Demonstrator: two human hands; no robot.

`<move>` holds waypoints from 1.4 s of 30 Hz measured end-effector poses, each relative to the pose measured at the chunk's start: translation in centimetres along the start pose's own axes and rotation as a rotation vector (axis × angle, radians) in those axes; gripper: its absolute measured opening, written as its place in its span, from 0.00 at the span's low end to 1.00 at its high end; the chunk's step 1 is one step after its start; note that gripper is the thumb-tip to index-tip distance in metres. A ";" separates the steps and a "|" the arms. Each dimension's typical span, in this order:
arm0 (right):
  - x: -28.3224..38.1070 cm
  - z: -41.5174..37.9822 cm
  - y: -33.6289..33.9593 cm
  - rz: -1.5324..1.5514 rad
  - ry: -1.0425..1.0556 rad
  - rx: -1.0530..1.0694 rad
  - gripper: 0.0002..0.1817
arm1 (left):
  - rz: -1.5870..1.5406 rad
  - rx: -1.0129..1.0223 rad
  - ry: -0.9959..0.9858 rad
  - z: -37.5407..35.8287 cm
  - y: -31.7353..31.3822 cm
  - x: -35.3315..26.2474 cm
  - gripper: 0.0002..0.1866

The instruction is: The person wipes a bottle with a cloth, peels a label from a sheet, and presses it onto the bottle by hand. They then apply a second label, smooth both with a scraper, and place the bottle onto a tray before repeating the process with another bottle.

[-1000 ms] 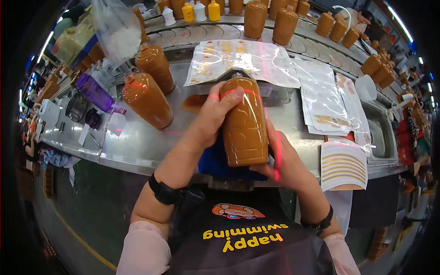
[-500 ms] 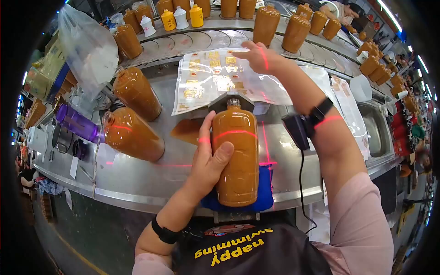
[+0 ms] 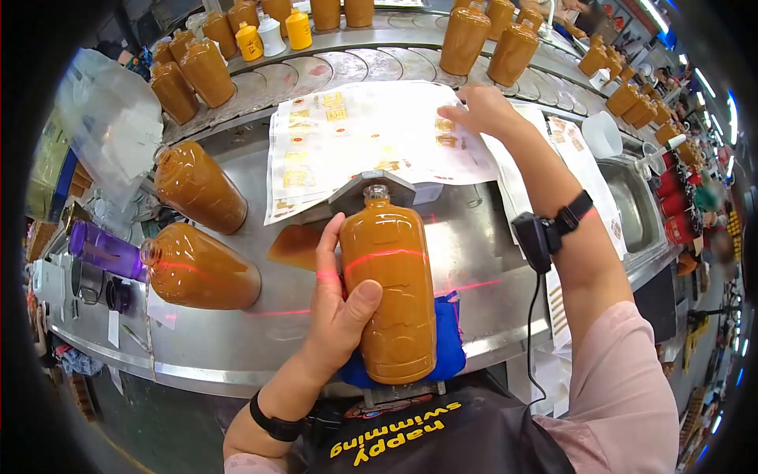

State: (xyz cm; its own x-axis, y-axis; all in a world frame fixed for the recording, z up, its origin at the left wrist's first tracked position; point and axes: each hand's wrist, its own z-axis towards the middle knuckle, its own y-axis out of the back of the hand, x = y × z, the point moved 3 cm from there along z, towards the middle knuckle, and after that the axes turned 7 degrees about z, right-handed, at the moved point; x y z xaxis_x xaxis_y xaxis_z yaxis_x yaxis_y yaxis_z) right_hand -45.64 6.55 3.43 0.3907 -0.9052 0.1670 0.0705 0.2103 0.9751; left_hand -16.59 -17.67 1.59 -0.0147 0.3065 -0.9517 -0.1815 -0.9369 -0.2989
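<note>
My left hand (image 3: 341, 320) is wrapped round the left side of a glossy brown bottle (image 3: 391, 304), its thumb across the front. The bottle leans back on a blue cloth (image 3: 450, 340), its bare neck against a grey angled rest (image 3: 387, 183). Over the right part of a white sheet of gold and red decals (image 3: 316, 158), my right hand (image 3: 483, 112) reaches with thumb and fingers apart, the tips right at the sheet. Red laser lines cross the bottle and my left fingers.
Two brown bottles (image 3: 201, 265) stand left on the metal table, beside a purple tumbler (image 3: 106, 251). More bottles (image 3: 464, 39) line the conveyor (image 3: 355, 71) behind. Right are further decal sheets (image 3: 572, 170) and a sink (image 3: 632, 209). A cable (image 3: 530, 340) hangs from a device at my right wrist.
The view has shifted a little. My right hand has moved toward the right part of the decal sheet, its fingers more bent. My left hand still holds the bottle.
</note>
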 end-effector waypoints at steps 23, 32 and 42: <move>-21.2 -16.0 0.1 -0.164 -0.519 -0.270 0.11 | 0.162 -0.010 0.046 -0.5 -0.6 -0.6 0.43; 0.2 -15.8 10.3 0.347 0.215 -0.212 0.07 | -0.019 -0.004 0.098 -0.4 -0.2 -0.6 0.36; 16.7 -17.8 11.9 0.782 0.542 0.066 0.05 | 0.028 -0.029 0.015 -0.7 0.2 -0.5 0.39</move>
State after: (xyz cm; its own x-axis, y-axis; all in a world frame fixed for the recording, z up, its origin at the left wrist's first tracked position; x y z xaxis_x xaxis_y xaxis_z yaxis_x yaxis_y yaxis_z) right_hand -21.94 0.48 15.21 0.6786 -0.2188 0.7011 -0.4366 0.6475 0.6246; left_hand -15.92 -18.12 2.01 -0.0047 0.2782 -0.9605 -0.1529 -0.9494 -0.2742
